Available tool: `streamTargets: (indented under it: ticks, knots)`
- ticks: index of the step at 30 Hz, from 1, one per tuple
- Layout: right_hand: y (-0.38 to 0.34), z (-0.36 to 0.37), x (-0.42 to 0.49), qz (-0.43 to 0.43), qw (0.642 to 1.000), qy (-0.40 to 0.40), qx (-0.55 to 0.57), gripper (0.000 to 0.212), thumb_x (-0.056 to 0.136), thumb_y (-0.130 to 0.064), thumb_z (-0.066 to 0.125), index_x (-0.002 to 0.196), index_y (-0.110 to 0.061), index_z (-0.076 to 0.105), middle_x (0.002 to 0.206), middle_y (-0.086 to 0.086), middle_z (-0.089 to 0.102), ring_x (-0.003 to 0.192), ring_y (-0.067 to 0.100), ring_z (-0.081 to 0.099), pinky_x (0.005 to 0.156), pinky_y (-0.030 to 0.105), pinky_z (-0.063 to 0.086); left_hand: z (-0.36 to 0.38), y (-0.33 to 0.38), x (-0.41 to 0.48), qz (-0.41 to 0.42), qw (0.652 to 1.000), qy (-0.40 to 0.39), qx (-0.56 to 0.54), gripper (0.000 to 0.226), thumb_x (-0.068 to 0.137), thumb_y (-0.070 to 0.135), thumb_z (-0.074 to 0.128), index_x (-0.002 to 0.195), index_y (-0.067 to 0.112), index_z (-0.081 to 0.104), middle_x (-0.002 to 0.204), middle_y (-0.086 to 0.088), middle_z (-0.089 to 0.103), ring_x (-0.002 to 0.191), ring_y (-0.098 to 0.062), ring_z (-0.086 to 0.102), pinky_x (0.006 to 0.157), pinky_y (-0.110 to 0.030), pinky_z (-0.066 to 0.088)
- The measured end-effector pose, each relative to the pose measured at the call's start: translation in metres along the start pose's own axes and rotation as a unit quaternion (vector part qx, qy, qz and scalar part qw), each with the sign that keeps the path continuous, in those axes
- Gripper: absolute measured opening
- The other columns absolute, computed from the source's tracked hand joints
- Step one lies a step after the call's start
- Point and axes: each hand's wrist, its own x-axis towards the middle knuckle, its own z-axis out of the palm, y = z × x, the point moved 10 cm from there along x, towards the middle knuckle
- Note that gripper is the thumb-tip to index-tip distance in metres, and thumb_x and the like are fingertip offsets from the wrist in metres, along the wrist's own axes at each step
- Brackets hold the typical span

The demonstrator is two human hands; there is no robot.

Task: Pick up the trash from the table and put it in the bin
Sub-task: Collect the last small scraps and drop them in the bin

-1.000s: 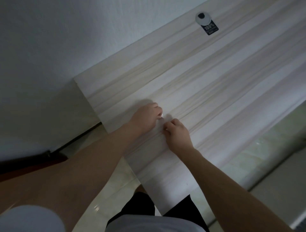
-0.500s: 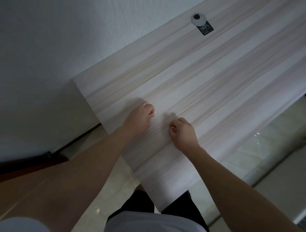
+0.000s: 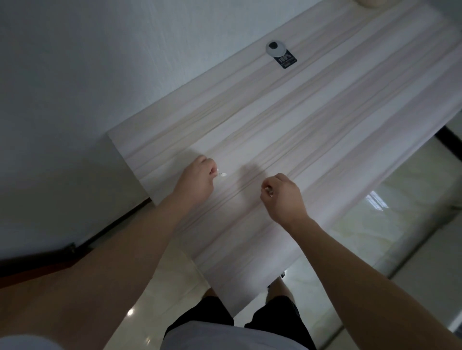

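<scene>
Both my hands hover over the near left part of a pale wood-grain table (image 3: 312, 130). My left hand (image 3: 197, 181) is closed, pinching a small white scrap of trash (image 3: 221, 174) that sticks out at its fingertips. My right hand (image 3: 282, 197) is closed too, with a tiny white bit (image 3: 268, 191) just showing between thumb and fingers. The two hands are apart, about a hand's width between them. No bin is in view.
A small round white device on a black card (image 3: 280, 53) lies near the table's far edge by the white wall. A beige object (image 3: 370, 2) peeks in at the top edge. Glossy floor tiles lie right of the table and below it.
The hands, which were touching fingertip to fingertip a second ago, have pulled apart, left going left and right going right. The white scrap now shows at the left fingertips.
</scene>
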Motion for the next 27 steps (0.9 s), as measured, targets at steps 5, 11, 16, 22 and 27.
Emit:
streamTargets:
  ticks: [5,11,16,22,27]
  knots:
    - [0.012,0.004,-0.005,-0.01,1.0,-0.016,-0.001,0.011,0.086,-0.01,0.056,0.084,-0.008,0.066,0.088,0.005,0.058,0.072,0.023,0.057,0.065,0.034,0.05,0.025,0.006,0.002,-0.002,1.0,-0.015,0.005,0.008,0.081,0.005,0.059,0.074,0.008,0.058,0.089,-0.01,0.055,0.074,-0.029,0.057,0.066,-0.039,0.048]
    - [0.026,0.003,-0.009,-0.008,1.0,-0.027,0.007,0.011,0.086,-0.009,0.055,0.083,-0.009,0.066,0.088,0.003,0.057,0.071,0.022,0.058,0.065,0.032,0.049,0.036,0.008,0.006,0.003,1.0,0.001,0.011,0.01,0.072,0.005,0.056,0.065,0.01,0.053,0.076,-0.007,0.054,0.067,-0.027,0.053,0.06,-0.037,0.045]
    - [0.033,0.004,-0.005,-0.009,0.999,-0.033,-0.002,0.01,0.086,-0.009,0.056,0.084,-0.009,0.066,0.089,0.004,0.058,0.072,0.022,0.058,0.066,0.031,0.048,0.039,0.008,0.015,-0.026,0.999,0.006,0.033,0.014,0.069,0.001,0.057,0.062,0.011,0.052,0.067,-0.009,0.055,0.063,-0.029,0.051,0.056,-0.035,0.039]
    - [0.035,0.004,-0.001,-0.008,1.0,-0.026,0.002,0.011,0.086,-0.009,0.056,0.083,-0.009,0.066,0.089,0.004,0.058,0.072,0.023,0.059,0.066,0.032,0.05,0.04,0.004,0.014,-0.051,0.998,-0.006,0.035,0.02,0.069,0.001,0.056,0.06,0.016,0.047,0.061,-0.005,0.052,0.061,-0.027,0.05,0.055,-0.03,0.032]
    - [0.03,-0.002,0.003,-0.013,1.0,-0.022,0.01,0.011,0.086,-0.011,0.056,0.084,-0.009,0.066,0.089,0.004,0.058,0.072,0.024,0.059,0.067,0.036,0.052,0.02,0.002,0.008,-0.057,0.998,0.012,0.037,0.021,0.071,0.002,0.057,0.062,0.017,0.046,0.066,-0.008,0.059,0.064,-0.026,0.054,0.058,-0.027,0.029]
